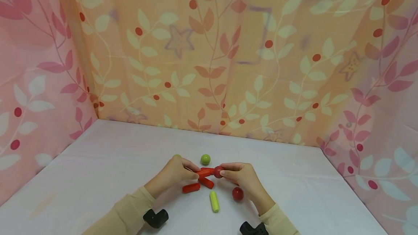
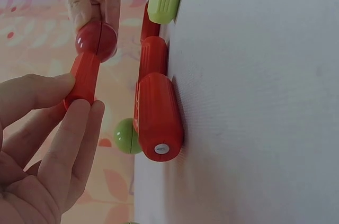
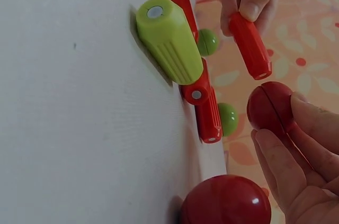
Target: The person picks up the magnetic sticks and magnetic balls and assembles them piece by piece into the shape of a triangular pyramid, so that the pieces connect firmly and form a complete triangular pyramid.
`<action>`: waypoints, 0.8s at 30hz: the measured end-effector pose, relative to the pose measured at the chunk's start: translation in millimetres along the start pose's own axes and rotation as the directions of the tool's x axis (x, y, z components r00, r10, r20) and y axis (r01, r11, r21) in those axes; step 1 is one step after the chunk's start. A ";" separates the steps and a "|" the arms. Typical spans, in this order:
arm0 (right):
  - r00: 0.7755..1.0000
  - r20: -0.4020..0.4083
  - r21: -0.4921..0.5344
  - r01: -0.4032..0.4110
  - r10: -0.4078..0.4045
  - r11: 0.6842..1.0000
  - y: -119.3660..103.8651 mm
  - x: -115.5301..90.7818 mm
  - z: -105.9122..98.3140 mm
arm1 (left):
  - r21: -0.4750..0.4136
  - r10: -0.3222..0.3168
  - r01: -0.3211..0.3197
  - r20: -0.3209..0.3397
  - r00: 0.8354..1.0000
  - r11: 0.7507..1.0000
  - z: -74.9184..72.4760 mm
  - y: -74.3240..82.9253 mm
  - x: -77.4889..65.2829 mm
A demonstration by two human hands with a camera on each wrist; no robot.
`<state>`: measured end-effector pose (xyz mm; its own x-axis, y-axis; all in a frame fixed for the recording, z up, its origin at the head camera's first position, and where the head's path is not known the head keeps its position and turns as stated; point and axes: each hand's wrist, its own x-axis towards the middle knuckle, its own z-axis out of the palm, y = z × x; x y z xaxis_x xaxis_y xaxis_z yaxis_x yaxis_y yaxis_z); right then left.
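Right wrist: red ball [image 3: 270, 108] pinched in right grip [image 3: 313, 168].

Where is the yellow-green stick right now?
In the head view, the yellow-green stick lies on the white tabletop near bottom centre, with a loose red ball to its right and a red stick to its left.
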<state>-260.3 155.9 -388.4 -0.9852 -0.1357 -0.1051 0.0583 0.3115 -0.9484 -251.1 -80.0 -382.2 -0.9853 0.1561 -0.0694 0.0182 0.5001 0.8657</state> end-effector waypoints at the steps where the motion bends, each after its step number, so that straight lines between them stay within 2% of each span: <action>1: 1.000 0.003 -0.003 -0.001 0.001 1.000 -0.2 0.0 0.0 | -0.004 0.000 0.000 0.000 1.000 1.000 0.0 0.3 -0.3; 12: 0.999 -0.031 -0.012 0.004 -0.005 1.000 -2.1 -3.8 5.2 | 0.014 -0.007 0.007 0.017 1.000 1.000 2.7 0.1 0.5; 19: 1.000 -0.022 -0.002 0.012 -0.012 1.000 -3.2 -4.7 4.6 | 0.020 -0.016 0.016 0.017 1.000 1.000 2.8 -0.4 1.4; 24: 1.000 0.007 0.001 0.007 -0.007 1.000 -2.4 -4.5 2.2 | -0.047 -0.017 0.018 0.026 1.000 0.999 1.4 -2.0 0.8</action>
<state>-255.6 153.7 -386.3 -0.9844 -0.1448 -0.1004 0.0513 0.3095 -0.9495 -251.7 -79.7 -384.7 -0.9807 0.1697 -0.0971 -0.0078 0.4624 0.8866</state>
